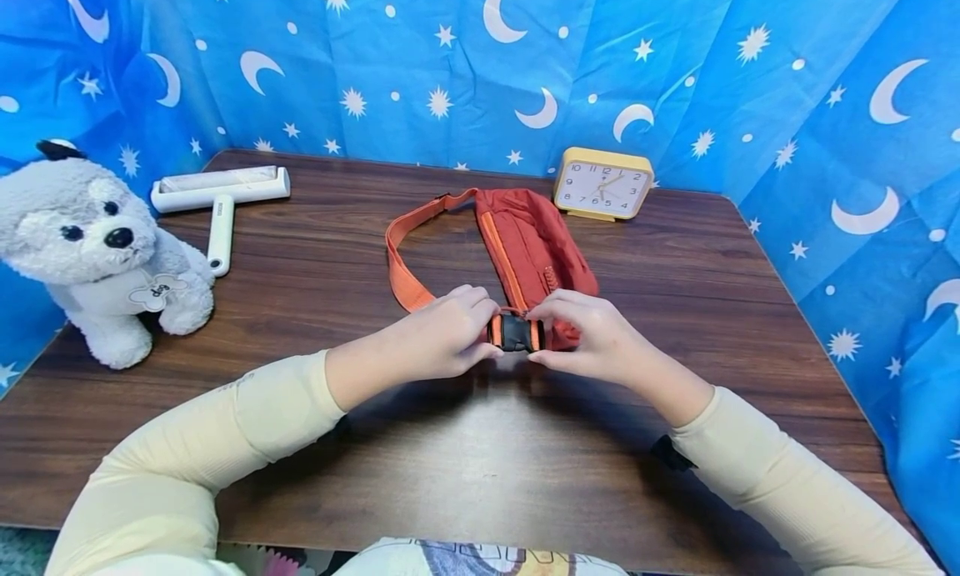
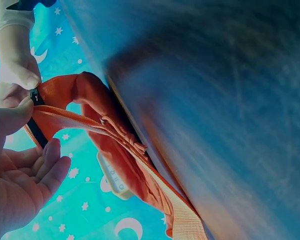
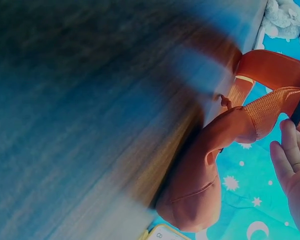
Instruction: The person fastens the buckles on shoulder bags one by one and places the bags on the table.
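Note:
A rust-red waist bag [image 1: 536, 238] lies on the table, its orange strap [image 1: 405, 267] looping out to the left. At its near end is a black side-release buckle [image 1: 516, 333], held just above the tabletop, with its two halves appearing joined. My left hand [image 1: 453, 330] pinches the buckle's left end between thumb and fingers. On the opposite end, my right hand [image 1: 588, 334] pinches it the same way. Orange webbing [image 2: 65, 117] runs from the buckle in the left wrist view. In the right wrist view, the buckle is mostly cut off at the frame edge.
A yellow-framed clock [image 1: 603, 184] stands at the back right, close behind the bag. To the left sit a plush dog [image 1: 105, 251] and a white lint roller [image 1: 220, 205]. Blue star-patterned cloth [image 1: 420, 51] surrounds the dark wooden table [image 1: 315, 251].

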The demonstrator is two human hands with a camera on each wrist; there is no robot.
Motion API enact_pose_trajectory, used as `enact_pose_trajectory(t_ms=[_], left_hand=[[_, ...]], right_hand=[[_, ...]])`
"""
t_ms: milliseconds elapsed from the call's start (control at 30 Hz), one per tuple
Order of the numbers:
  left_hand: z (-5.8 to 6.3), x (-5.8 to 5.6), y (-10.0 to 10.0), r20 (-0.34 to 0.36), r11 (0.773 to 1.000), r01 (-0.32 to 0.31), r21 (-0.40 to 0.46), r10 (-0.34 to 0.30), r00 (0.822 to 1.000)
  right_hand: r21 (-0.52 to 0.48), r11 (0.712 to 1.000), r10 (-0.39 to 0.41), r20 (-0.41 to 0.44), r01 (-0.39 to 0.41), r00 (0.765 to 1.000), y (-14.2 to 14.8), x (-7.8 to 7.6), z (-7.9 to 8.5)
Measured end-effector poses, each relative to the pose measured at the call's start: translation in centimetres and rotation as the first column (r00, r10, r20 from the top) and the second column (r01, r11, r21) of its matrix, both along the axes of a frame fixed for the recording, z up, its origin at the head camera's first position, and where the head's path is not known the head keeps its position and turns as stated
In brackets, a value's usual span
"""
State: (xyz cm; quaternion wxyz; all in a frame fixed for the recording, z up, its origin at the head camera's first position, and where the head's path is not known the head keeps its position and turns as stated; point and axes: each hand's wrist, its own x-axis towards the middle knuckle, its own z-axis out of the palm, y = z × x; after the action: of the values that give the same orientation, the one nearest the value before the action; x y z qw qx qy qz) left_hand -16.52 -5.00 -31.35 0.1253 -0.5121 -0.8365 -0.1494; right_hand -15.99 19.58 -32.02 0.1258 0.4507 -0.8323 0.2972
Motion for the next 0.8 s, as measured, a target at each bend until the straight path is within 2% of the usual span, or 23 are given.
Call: enact_pose_trajectory(t_ms=[300, 800], left_hand=[[-0.09, 0.14, -0.04, -0.018, 1.0, -0.001, -0.018, 0.001, 1.0], [0.08, 0.42, -0.17, -0.022, 0.997, -0.052, -0.064, 0.051, 0.998]], right_hand=[[-0.001, 1.0, 0.009, -0.009, -0.009, 1.0, 0.08, 0.04, -0.2], [-0.042, 0.999, 0.02, -0.016, -0.02, 1.0, -0.14, -0.05, -0.85]])
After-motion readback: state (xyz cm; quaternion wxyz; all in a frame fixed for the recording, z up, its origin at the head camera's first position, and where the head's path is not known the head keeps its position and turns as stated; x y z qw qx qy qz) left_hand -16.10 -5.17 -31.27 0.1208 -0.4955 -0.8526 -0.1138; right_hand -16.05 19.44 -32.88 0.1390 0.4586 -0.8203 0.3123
